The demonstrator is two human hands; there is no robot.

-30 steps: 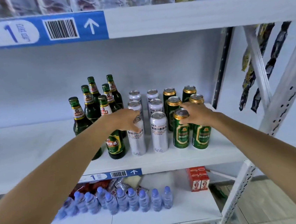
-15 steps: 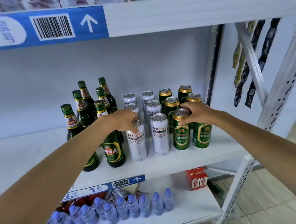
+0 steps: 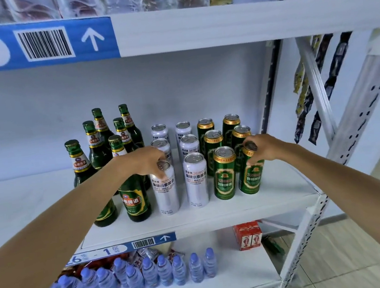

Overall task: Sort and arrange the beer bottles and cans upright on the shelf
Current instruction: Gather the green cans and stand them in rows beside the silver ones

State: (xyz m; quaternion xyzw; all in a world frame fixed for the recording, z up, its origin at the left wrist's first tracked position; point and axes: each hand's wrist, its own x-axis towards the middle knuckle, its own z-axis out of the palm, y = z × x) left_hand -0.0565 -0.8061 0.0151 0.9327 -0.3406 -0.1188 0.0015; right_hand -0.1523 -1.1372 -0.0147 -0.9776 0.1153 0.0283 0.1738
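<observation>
On the white middle shelf [image 3: 249,205] stand several green beer bottles [image 3: 96,151] at the left, several white cans [image 3: 196,180] in the middle and several green cans [image 3: 225,173] at the right, all upright in rows. My left hand [image 3: 147,160] grips the top of the front-left white can [image 3: 165,188], next to the front green bottle [image 3: 132,196]. My right hand [image 3: 266,147] holds the top of the front-right green can [image 3: 251,175], which leans slightly.
The upper shelf edge [image 3: 241,21] with a blue barcode label hangs overhead. Below are several water bottles [image 3: 151,274] and red cartons [image 3: 249,236]. A perforated upright post [image 3: 358,121] bounds the right side. The shelf's left part [image 3: 21,203] is bare.
The view has shifted slightly. My right hand moved off the inner front green can and now holds only the outer one, tilting it. My left hand stays on the white can.
</observation>
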